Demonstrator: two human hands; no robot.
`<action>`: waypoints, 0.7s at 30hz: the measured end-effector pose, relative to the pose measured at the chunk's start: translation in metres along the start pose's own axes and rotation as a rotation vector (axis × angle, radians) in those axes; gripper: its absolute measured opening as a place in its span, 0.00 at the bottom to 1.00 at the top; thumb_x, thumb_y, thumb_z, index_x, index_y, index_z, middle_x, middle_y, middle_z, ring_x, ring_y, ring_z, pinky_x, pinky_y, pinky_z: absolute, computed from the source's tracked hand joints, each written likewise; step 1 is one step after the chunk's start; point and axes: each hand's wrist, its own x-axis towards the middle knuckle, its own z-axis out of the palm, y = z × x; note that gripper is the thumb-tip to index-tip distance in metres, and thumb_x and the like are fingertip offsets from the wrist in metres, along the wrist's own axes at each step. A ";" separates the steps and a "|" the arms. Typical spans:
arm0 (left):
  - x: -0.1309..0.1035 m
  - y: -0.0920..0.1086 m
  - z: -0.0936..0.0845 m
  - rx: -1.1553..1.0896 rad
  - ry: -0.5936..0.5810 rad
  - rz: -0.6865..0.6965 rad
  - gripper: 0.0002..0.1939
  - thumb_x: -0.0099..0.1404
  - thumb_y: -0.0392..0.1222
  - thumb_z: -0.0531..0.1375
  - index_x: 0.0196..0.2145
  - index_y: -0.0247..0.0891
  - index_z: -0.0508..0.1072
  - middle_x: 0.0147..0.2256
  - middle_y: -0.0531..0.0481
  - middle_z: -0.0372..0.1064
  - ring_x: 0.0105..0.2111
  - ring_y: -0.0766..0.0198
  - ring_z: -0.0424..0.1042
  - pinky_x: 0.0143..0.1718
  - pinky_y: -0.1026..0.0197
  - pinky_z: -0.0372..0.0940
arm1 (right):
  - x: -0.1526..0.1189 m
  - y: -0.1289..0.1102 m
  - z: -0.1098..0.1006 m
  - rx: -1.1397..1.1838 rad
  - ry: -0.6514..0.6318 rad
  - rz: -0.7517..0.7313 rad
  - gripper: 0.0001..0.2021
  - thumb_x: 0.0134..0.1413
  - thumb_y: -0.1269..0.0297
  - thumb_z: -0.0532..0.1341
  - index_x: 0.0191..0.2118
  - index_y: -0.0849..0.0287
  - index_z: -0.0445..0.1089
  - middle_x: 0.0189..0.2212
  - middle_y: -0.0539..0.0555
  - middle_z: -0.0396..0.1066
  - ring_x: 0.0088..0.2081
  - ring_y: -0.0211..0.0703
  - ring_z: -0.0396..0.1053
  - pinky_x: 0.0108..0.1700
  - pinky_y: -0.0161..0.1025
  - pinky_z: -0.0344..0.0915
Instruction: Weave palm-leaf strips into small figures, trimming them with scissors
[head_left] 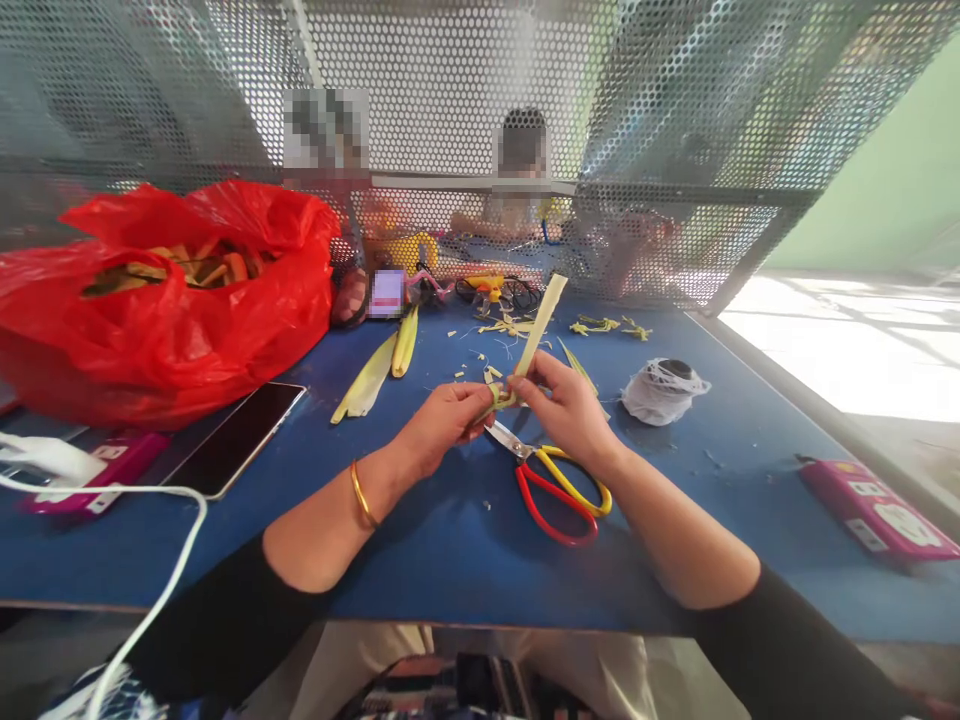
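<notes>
Over the middle of the blue table, my left hand (451,422) pinches the folded lower end of a pale yellow-green leaf strip, which looks like corn husk. My right hand (562,405) grips the same husk strip (543,318) close beside it, and its long free end points up and away. The two hands nearly touch, and the fingers hide part of the fold. Just below them lie scissors (551,490) with one red and one yellow handle, blades partly under my fingers. Loose husk pieces (371,378) rest on the table beyond my left hand.
A big red plastic bag (217,340) holding husks stands at the left. Near it lie a phone (236,440), a magenta box (97,490) and a white cable (191,520). White thread (660,392) sits right, with another magenta box (881,508). People show behind a perforated metal screen (450,90).
</notes>
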 end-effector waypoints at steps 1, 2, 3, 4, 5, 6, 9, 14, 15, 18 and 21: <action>0.001 -0.001 0.000 -0.001 0.013 -0.010 0.16 0.57 0.51 0.64 0.22 0.35 0.72 0.18 0.54 0.62 0.15 0.75 0.53 0.16 0.69 0.44 | 0.000 0.000 0.000 -0.016 -0.004 0.002 0.08 0.55 0.61 0.57 0.27 0.56 0.65 0.23 0.48 0.65 0.28 0.38 0.62 0.33 0.37 0.59; 0.001 -0.001 -0.001 -0.005 0.035 -0.023 0.15 0.56 0.51 0.65 0.24 0.35 0.72 0.19 0.54 0.63 0.15 0.75 0.54 0.16 0.69 0.45 | 0.000 0.001 0.001 -0.032 -0.008 0.002 0.09 0.55 0.61 0.58 0.26 0.57 0.64 0.22 0.47 0.63 0.27 0.37 0.60 0.31 0.36 0.57; 0.002 -0.002 -0.001 -0.008 0.064 -0.033 0.15 0.55 0.51 0.65 0.26 0.35 0.72 0.20 0.54 0.65 0.15 0.74 0.56 0.16 0.69 0.46 | 0.000 0.001 0.002 -0.045 -0.014 0.005 0.09 0.54 0.60 0.58 0.25 0.57 0.63 0.21 0.46 0.61 0.26 0.36 0.58 0.30 0.35 0.55; 0.003 -0.004 -0.001 -0.007 0.096 -0.034 0.15 0.54 0.51 0.66 0.28 0.36 0.72 0.20 0.53 0.67 0.15 0.74 0.58 0.16 0.69 0.48 | 0.000 0.001 0.003 -0.049 -0.021 0.013 0.10 0.54 0.60 0.58 0.24 0.57 0.62 0.20 0.45 0.59 0.25 0.35 0.56 0.29 0.35 0.53; 0.004 -0.005 -0.002 0.002 0.124 -0.032 0.15 0.53 0.50 0.66 0.28 0.36 0.72 0.21 0.53 0.68 0.16 0.73 0.59 0.17 0.69 0.49 | 0.000 0.002 0.005 -0.041 -0.026 0.027 0.11 0.54 0.60 0.58 0.24 0.57 0.61 0.19 0.45 0.57 0.25 0.35 0.54 0.28 0.35 0.51; 0.005 -0.006 -0.002 0.017 0.147 -0.030 0.14 0.52 0.50 0.67 0.28 0.36 0.73 0.21 0.53 0.69 0.17 0.72 0.61 0.17 0.69 0.50 | -0.001 0.002 0.006 -0.026 -0.028 0.043 0.12 0.53 0.59 0.58 0.23 0.57 0.60 0.19 0.44 0.55 0.24 0.34 0.52 0.27 0.35 0.50; 0.005 -0.008 -0.001 0.047 0.182 -0.044 0.14 0.52 0.49 0.66 0.27 0.34 0.75 0.20 0.52 0.68 0.18 0.70 0.64 0.17 0.68 0.52 | -0.003 0.003 0.011 0.024 -0.025 0.084 0.14 0.52 0.59 0.59 0.22 0.56 0.57 0.18 0.43 0.53 0.23 0.34 0.50 0.26 0.35 0.48; 0.003 -0.002 0.003 -0.095 0.144 -0.083 0.12 0.50 0.46 0.66 0.27 0.33 0.77 0.25 0.48 0.72 0.21 0.69 0.67 0.18 0.67 0.53 | -0.004 0.004 0.013 0.059 0.044 0.095 0.14 0.51 0.59 0.60 0.21 0.56 0.57 0.18 0.43 0.53 0.23 0.33 0.50 0.26 0.35 0.47; 0.002 -0.001 0.003 -0.131 0.133 -0.093 0.11 0.49 0.45 0.67 0.28 0.33 0.78 0.26 0.47 0.73 0.22 0.68 0.68 0.19 0.67 0.54 | -0.003 0.004 0.012 0.064 0.061 0.099 0.14 0.51 0.59 0.60 0.22 0.57 0.57 0.18 0.43 0.54 0.23 0.33 0.50 0.26 0.35 0.47; 0.002 0.000 0.004 -0.175 0.124 -0.109 0.12 0.46 0.41 0.68 0.30 0.34 0.79 0.27 0.48 0.74 0.23 0.68 0.69 0.20 0.67 0.56 | -0.003 0.005 0.013 0.070 0.109 0.121 0.14 0.51 0.59 0.60 0.21 0.56 0.57 0.18 0.43 0.53 0.23 0.33 0.50 0.26 0.35 0.46; 0.003 -0.005 0.006 -0.127 0.158 -0.047 0.16 0.42 0.39 0.71 0.31 0.35 0.79 0.25 0.51 0.73 0.22 0.70 0.67 0.20 0.68 0.54 | -0.003 0.005 0.015 0.071 0.126 0.141 0.16 0.50 0.58 0.61 0.20 0.56 0.56 0.17 0.42 0.52 0.22 0.32 0.50 0.25 0.35 0.46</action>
